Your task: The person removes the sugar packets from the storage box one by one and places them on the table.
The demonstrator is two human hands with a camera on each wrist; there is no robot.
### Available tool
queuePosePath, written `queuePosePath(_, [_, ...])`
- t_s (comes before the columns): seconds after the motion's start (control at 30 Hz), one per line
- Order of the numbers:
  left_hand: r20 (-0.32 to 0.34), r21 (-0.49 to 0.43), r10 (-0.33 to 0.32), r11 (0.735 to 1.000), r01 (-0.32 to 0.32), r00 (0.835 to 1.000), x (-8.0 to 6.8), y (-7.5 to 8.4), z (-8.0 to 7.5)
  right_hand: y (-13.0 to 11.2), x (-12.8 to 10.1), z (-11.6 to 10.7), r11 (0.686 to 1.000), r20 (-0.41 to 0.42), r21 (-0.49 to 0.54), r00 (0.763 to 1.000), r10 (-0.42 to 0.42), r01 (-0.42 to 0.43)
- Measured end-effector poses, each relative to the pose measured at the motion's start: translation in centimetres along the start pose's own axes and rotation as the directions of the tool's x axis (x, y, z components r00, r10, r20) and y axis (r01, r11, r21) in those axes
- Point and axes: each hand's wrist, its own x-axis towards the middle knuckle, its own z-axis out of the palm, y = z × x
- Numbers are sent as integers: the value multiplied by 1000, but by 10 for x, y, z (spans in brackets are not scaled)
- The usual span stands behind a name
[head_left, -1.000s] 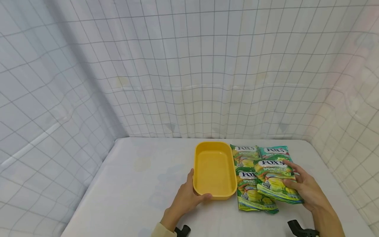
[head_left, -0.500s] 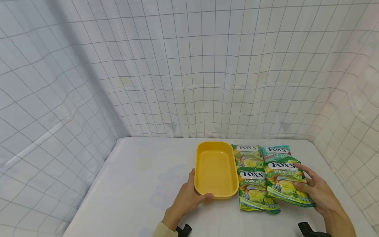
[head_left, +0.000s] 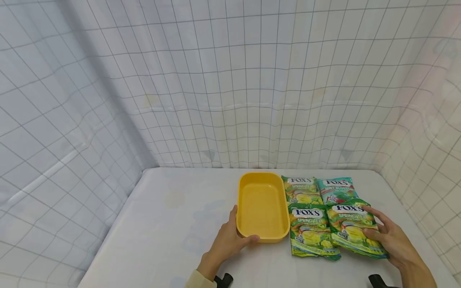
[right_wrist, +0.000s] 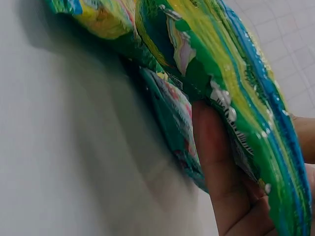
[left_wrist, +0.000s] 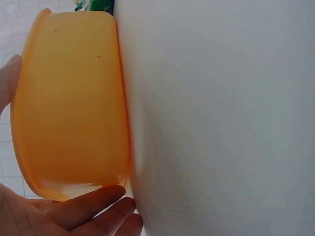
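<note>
Now, head view: left hand [head_left: 227,244] grips yellow tray [head_left: 263,178] at its 7 o'clock corner; right hand [head_left: 394,240] has slid the candy packet [head_left: 354,230] rightward, off the neighbouring packet [head_left: 311,234], onto the surface [head_left: 173,224]. Left wrist: fingers [left_wrist: 93,204] hug tray. Right wrist: thumb [right_wrist: 219,162] pinches packet.

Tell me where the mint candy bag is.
In the head view, the mint bag lies at the table's far right, right of a spring tea bag and behind the bag in the right hand.
</note>
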Motion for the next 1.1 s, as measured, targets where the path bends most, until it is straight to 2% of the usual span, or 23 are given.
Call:
queuePosePath(0.17, [2, -2, -6, 1000, 6, 1000, 2, -2, 0, 5, 2, -4, 998, -21, -44, 999, 33, -34])
queuePosePath(0.37, [2, 9, -8, 1000, 8, 1000, 2, -3, 1, 11, 3, -10, 982, -60, -171, 996, 68, -77])
queuePosePath(0.77, [-2, 1, -3, 1000, 3, 1000, 2, -3, 1, 17, 6, -8, 959, -20, -280, 999, 42, -46])
queuePosePath(0.87, [-5, 1, -2, 1000, 2, 1000, 2, -3, 1, 14, 7, -7, 945, -33, -322, 998, 50, -58])
queuePosePath(1.1, [-8, 0, 0, 1000, 0, 1000, 2, -4, 2, 5, 10, -3, 891, -76, -442, 994, 74, -100])
